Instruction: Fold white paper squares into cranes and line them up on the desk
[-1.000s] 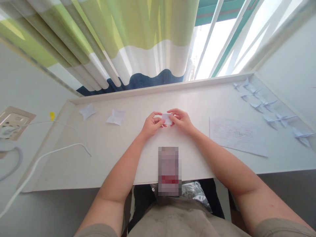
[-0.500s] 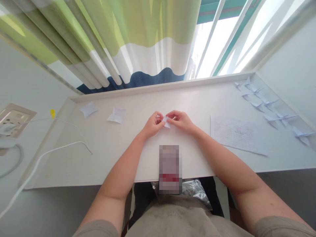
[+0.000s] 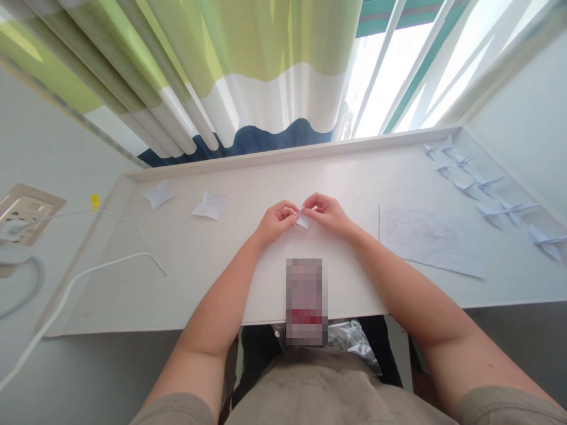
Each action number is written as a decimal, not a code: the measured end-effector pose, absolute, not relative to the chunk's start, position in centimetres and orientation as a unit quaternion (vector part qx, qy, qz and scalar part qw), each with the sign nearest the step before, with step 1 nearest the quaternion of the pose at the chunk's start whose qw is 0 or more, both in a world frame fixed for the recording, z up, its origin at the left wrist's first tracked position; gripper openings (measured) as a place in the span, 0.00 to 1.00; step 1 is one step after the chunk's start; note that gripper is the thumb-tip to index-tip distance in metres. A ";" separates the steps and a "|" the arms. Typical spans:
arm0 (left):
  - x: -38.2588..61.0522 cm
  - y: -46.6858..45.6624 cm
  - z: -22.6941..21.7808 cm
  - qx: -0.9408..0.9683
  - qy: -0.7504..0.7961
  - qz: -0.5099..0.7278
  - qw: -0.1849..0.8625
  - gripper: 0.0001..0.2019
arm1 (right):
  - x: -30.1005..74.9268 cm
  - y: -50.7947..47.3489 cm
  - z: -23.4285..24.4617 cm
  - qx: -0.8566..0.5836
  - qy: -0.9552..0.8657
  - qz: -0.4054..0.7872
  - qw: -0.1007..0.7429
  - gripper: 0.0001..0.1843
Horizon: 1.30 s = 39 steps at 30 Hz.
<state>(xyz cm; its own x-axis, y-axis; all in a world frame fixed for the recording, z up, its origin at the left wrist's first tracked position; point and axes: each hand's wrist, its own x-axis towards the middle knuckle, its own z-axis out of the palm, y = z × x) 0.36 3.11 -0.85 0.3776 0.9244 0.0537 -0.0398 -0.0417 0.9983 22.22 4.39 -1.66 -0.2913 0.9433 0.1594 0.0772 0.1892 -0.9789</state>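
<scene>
A small piece of folded white paper (image 3: 303, 220) is pinched between my two hands over the middle of the desk. My left hand (image 3: 277, 222) grips its left side with thumb and fingertips. From the right, my right hand (image 3: 326, 213) holds it with thumb and index finger, the other fingers curled. The fingertips partly hide the paper, so its exact folds cannot be made out. On the desk to the left lie a creased paper piece (image 3: 209, 206) and another folded paper piece (image 3: 159, 195).
Several folded paper cranes (image 3: 487, 183) stand along the desk's right side. A written paper sheet (image 3: 425, 239) lies right of my right forearm. A blurred-out rectangular object (image 3: 305, 289) sits at the front edge. White cables (image 3: 110, 262) cross the left side below a wall socket (image 3: 33, 212).
Both hands, with the folded paper between them, have shifted slightly; the right hand is a little higher. The left fingers have closed nearer to the right ones.
</scene>
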 end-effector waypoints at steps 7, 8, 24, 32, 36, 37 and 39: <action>0.1 3.2 -0.4 0.588 0.397 0.419 0.567 0.15 | 22.4 4.2 -0.9 -0.387 -0.654 0.507 0.407 0.13; 0.1 3.2 -0.4 0.588 0.405 0.420 0.559 0.16 | 22.4 4.2 -0.8 -0.391 -0.652 0.505 0.409 0.13; 0.0 3.2 -0.6 0.556 0.415 0.370 0.618 0.30 | 22.5 3.8 -1.2 -0.393 -0.630 0.511 0.435 0.14; 0.2 3.5 -0.9 0.523 0.436 0.410 0.607 0.28 | 23.1 3.6 -0.5 -0.347 -0.687 0.501 0.395 0.09; 0.3 3.5 -1.1 0.525 0.431 0.414 0.606 0.28 | 22.8 3.6 -0.8 -0.355 -0.685 0.493 0.403 0.12; 0.3 3.5 -1.1 0.522 0.431 0.419 0.606 0.28 | 22.8 3.6 -0.9 -0.358 -0.681 0.492 0.407 0.13; 0.3 3.5 -1.0 0.511 0.434 0.423 0.609 0.28 | 22.7 3.6 -0.9 -0.366 -0.674 0.489 0.416 0.16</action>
